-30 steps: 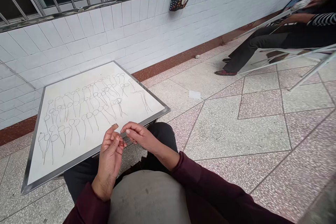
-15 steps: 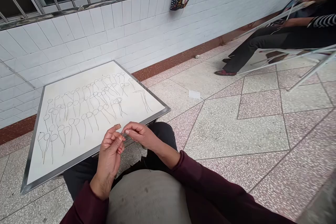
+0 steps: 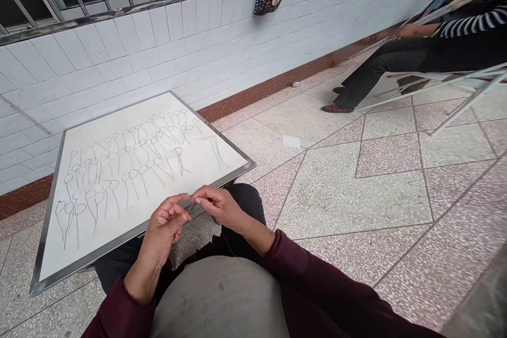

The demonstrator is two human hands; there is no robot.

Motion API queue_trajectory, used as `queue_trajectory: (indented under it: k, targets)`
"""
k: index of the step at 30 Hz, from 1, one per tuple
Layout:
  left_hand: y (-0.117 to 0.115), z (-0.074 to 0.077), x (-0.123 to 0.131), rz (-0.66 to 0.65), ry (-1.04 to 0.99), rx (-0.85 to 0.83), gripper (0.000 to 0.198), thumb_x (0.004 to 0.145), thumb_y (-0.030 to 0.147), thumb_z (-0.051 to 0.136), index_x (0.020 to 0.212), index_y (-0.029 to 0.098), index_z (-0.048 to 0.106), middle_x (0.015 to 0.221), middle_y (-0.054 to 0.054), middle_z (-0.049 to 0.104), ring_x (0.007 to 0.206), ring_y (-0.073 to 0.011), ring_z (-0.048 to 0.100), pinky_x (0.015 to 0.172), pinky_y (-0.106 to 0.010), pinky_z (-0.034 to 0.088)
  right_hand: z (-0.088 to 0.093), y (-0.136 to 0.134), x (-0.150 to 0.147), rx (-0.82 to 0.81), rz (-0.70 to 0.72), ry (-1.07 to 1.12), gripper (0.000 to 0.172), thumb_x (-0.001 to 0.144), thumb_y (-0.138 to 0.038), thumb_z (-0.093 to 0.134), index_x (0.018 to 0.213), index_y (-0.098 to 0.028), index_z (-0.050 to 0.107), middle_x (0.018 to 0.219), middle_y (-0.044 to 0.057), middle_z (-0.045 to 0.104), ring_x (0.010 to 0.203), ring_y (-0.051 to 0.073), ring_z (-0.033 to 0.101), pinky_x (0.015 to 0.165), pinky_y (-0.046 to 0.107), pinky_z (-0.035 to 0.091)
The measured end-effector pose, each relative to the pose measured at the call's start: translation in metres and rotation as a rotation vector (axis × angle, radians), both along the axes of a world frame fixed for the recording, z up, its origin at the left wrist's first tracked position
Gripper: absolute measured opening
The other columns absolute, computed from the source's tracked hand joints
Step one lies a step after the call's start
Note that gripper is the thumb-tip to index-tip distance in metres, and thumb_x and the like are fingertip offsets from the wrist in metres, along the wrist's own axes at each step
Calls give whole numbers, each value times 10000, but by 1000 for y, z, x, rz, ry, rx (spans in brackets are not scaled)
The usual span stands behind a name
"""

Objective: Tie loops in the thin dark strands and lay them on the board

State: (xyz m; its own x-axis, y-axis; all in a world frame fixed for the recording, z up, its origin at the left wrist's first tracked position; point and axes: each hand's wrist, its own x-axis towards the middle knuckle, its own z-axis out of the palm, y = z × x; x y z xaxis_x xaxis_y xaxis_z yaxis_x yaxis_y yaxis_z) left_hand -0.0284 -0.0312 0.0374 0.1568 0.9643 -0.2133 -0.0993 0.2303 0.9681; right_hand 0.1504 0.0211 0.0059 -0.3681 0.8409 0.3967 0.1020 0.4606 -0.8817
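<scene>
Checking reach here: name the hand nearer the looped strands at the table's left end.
Left. The left hand is to the right of the looped strands, by the table's near edge; the right hand is farther right, past the left hand.

Strands (image 3: 144, 143) lie in rows on the table (image 3: 103, 237), before the wall (image 3: 130, 47).

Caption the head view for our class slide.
Left hand and right hand hold a thin strand near a table bearing looped strands.

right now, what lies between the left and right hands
In the head view, a thin strand spans the short gap from the left hand to the right hand.
</scene>
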Motion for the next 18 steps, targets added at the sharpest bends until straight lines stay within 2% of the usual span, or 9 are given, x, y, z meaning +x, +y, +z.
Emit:
queue_trajectory:
  k: [3, 8, 15, 18]
  targets:
    - [-1, 1, -2, -19, 39, 10, 444, 822, 365, 669, 1233, 223, 580, 772, 16, 589, 434, -33, 367, 395, -184, 280, 0, -1, 2, 19, -36, -15, 154, 904, -258, 531, 860, -173, 651, 702, 8, 588, 594, 113, 478, 572, 229, 371]
    - [-2, 3, -2, -25, 75, 21, 480, 814, 390, 663, 1254, 223, 570, 761, 17, 583, 439, -43, 371, 393, -189, 287, -3, -2, 5, -15, -73, -20, 173, 916, -281, 522, 884, -176, 655, 715, 15, 606, 624, 125, 512, 594, 235, 392]
    - [-4, 4, -5, 13, 106, 22, 512, 788, 415, 673, 1249, 212, 584, 745, 13, 583, 434, -49, 373, 385, -187, 295, -12, 3, 5, -90, -124, -4, 182, 916, -324, 520, 871, -182, 623, 666, -12, 526, 592, 120, 444, 574, 236, 363]
    - [-7, -2, -19, 52, 144, -4, 534, 773, 414, 688, 1255, 212, 581, 742, 13, 586, 438, -53, 375, 382, -185, 292, -13, 14, 16, -129, -296, 72, 183, 918, -331, 491, 875, -191, 601, 635, -26, 461, 556, 122, 379, 526, 235, 317]
